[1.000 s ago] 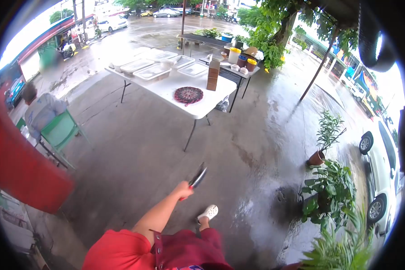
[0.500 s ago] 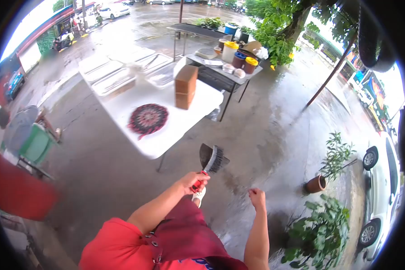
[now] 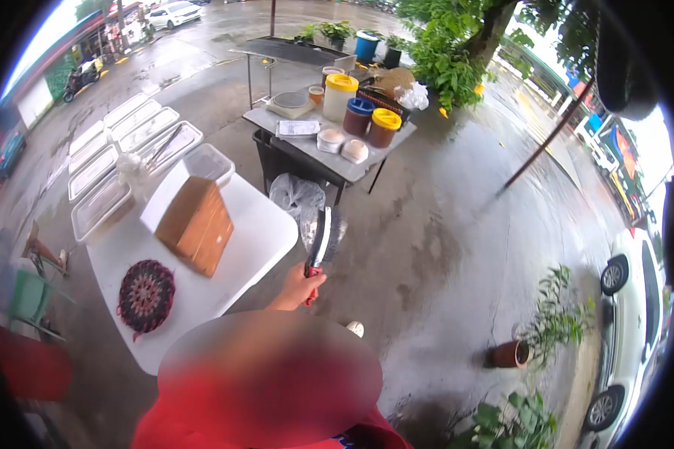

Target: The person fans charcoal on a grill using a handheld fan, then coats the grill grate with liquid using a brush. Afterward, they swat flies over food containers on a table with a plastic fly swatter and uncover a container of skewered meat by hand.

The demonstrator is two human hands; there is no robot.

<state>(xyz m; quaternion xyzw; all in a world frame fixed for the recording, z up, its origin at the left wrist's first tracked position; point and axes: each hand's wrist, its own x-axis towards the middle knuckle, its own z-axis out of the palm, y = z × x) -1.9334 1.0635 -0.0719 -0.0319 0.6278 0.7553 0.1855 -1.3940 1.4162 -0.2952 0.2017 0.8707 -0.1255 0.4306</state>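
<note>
My left hand (image 3: 301, 286) is closed round the red handle of a brush (image 3: 321, 238), which points up and away from me. Dark bristles line one side of its metallic head; a pale, blurred flat part shows beside them. To the left of the hand is a white table (image 3: 254, 247), and on it stand a tilted-looking brown wooden block or box (image 3: 195, 224) and a round crocheted mat (image 3: 147, 296) in dark red, black and pale yarn. My right hand is out of view. A blurred patch covers part of my torso.
Several white-rimmed trays (image 3: 101, 208) line the table's far left. A grey side table (image 3: 277, 135) holds yellow- and blue-lidded containers (image 3: 341, 97) and a scale (image 3: 292, 103). A clear plastic bag (image 3: 298, 194) hangs there. Potted plants (image 3: 511, 354) and a white car (image 3: 636, 299) stand right.
My view has turned and come nearer the side table. My left hand has raised the brush, now more upright beside the white table. My right hand has left the view.
</note>
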